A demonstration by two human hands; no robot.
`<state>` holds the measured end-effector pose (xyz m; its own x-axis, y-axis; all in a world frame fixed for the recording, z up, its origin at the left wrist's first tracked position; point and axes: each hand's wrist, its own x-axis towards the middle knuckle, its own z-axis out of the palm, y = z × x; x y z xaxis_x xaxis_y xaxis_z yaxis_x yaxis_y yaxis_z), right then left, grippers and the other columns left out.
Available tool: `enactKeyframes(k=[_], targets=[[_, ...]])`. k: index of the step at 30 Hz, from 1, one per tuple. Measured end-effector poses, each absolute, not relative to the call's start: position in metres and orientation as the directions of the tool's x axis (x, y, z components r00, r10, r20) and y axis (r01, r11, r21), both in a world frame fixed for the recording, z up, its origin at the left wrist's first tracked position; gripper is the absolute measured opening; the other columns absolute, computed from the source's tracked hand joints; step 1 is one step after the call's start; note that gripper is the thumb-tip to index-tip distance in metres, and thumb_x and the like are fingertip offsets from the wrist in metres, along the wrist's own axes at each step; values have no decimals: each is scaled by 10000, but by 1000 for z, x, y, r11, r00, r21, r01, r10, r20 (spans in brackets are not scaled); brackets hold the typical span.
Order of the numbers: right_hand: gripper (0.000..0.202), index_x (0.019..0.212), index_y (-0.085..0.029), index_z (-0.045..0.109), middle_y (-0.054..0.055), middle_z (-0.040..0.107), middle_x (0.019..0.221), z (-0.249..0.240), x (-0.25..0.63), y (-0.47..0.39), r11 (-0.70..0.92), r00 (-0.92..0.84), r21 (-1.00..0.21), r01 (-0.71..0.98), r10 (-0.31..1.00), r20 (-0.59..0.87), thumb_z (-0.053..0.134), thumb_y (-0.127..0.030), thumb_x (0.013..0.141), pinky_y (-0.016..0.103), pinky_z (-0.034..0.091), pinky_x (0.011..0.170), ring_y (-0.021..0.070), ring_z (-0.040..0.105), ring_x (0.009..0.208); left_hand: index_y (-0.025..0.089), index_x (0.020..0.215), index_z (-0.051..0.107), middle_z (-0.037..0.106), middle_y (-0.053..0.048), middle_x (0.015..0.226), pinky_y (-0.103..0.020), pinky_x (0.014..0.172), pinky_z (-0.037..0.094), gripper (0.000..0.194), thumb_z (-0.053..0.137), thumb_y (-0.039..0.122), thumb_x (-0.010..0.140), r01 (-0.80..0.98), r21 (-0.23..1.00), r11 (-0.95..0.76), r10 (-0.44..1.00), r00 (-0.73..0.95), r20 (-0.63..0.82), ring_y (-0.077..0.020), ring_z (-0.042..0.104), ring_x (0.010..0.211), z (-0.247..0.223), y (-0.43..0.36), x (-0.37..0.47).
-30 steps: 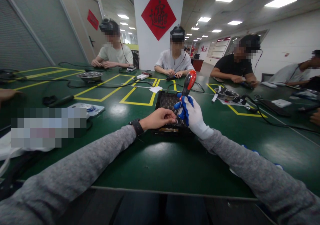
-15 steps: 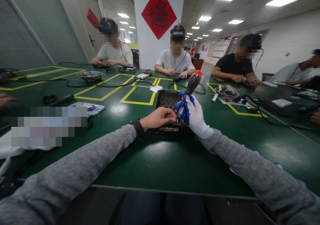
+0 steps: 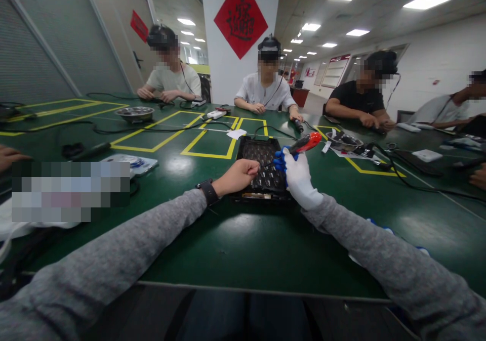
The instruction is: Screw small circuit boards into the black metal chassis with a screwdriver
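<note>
A black tray with many small pieces in its compartments lies on the green table in front of me. My left hand, bare with a dark watch on the wrist, is over the tray's left side, its fingers closed; what they pinch is too small to name. My right hand, in a white and blue glove, is at the tray's right edge. It is closed on a screwdriver with a red and black handle. The handle tilts up to the right, and the shaft points left towards my left fingertips.
Metal bowls stand at the back left and right. A white paper scrap lies behind the tray. Black cables cross the table. Several people sit around it. A plastic-wrapped packet is at the left.
The screwdriver has gone from steep to nearly level, its handle swinging right and down. My left fingers have drawn back slightly left and curled more. The person opposite has moved a hand to the right.
</note>
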<state>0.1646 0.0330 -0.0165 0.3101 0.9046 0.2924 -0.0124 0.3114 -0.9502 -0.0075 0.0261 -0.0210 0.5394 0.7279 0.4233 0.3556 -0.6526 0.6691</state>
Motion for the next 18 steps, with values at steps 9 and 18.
enactKeyframes(k=[9,18], targets=[[310,973,-205,507,-11,589,728,-10,162,23,324,311,-943,76,891,331,537,-422,754,257,475,582,95,520,549,175,540,196,202,62,512,-231,509,162,298,447,154,699,393,657,-644,745,517,421,-68,204,514,-21,23,-6],[354,958,-197,526,-4,599,740,-12,165,23,351,315,-924,152,869,381,542,-478,743,263,469,603,109,537,592,172,553,229,246,65,520,-212,514,209,314,479,188,744,406,645,-647,752,478,454,-66,240,516,-20,22,-6]])
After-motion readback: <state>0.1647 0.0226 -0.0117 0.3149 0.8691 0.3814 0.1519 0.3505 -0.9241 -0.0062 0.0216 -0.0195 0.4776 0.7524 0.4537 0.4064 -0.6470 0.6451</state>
